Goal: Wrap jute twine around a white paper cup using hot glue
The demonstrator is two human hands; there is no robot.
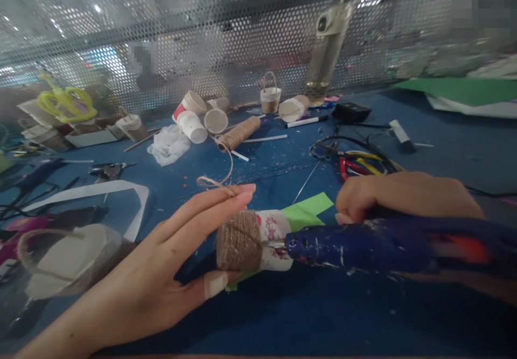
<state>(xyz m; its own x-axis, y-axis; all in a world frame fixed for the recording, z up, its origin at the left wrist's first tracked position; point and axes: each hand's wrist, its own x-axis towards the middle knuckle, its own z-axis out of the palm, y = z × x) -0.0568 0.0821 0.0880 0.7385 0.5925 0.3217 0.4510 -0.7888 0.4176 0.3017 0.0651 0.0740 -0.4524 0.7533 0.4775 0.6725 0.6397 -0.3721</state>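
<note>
My left hand (177, 251) holds a paper cup (254, 240) lying on its side, thumb under it and fingers stretched over the top. The cup's lower part is wrapped in brown twine; its upper part is white with a pink flower print. A strand of twine (218, 178) runs from my fingertips back to a twine spool (239, 133). My right hand (399, 194) is closed round a dark blue glue gun (383, 243). Its nozzle touches the cup just beyond the twine wrapping. A green paper piece (307, 211) lies under the cup.
Several paper cups (202, 119) lie near the mesh wall, with a small twine-handled cup basket (270, 96) and a water bottle (329, 46). Scissors (64, 103), pliers (109, 170), a marker (307, 122) and cables (355, 157) lie around. A finished basket (68, 259) sits at left.
</note>
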